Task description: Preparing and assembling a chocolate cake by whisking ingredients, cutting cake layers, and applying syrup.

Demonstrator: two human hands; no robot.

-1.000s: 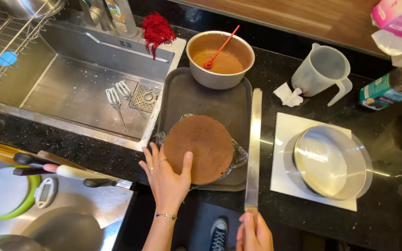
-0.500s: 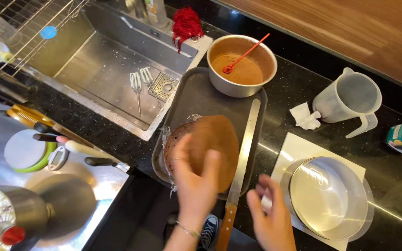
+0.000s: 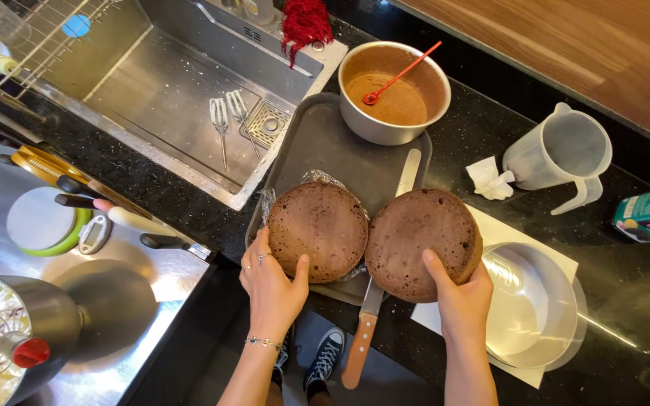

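Left hand (image 3: pixel 271 289): fingers spread on round brown cake layer (image 3: pixel 317 231) resting on dark metal tray (image 3: pixel 317 143). Right hand (image 3: pixel 457 297): fingers clamped on second round brown cake layer (image 3: pixel 421 240), lifted just beside, above long wooden-handled knife (image 3: pixel 374 301)

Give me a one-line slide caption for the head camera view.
Left hand steadies one brown cake layer on the dark tray while right hand holds a second layer above the long knife.
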